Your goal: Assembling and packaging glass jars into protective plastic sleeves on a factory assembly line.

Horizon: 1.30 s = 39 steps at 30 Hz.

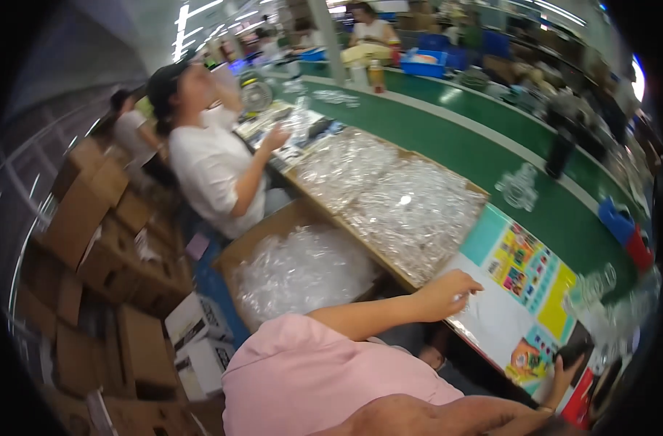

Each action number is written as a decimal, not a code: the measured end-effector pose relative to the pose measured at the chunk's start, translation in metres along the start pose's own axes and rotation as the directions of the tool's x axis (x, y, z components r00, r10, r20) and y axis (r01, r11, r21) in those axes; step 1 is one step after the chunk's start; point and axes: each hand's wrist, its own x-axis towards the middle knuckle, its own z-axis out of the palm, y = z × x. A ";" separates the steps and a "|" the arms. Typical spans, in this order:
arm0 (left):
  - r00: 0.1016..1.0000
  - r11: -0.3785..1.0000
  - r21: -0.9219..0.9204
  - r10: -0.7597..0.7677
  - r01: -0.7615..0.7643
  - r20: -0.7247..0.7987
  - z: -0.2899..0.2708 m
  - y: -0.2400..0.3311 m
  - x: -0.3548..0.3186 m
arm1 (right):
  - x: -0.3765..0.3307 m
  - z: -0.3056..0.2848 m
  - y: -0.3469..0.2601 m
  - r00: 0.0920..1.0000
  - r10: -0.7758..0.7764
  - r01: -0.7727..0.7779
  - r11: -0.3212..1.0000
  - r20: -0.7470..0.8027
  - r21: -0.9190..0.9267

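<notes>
My left hand (446, 296) hovers over the near edge of a colourful printed sheet (484, 294) on the bench. Its fingers are curled together; whatever may be between them is too small to make out. At the right end of the sheet my right hand (559, 379) is closed around a small dark object (577, 346), whose kind the blur hides. Just left of the sheet lies a shallow cardboard tray (378, 256) filled with clear plastic pieces (418, 207).
A cardboard box (233, 256) of clear plastic bags (306, 269) stands at my left. Beyond the bench runs a green conveyor (447, 134) carrying clear plastic parts (519, 187). A co-worker in white (211, 171) sits farther left. Cartons (139, 349) pile up behind.
</notes>
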 end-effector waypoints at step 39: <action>0.930 0.909 -0.277 -0.353 0.313 -0.108 0.034 -0.058 -0.018 | -0.061 0.165 -0.141 1.000 -0.002 0.000 0.873 0.002 0.489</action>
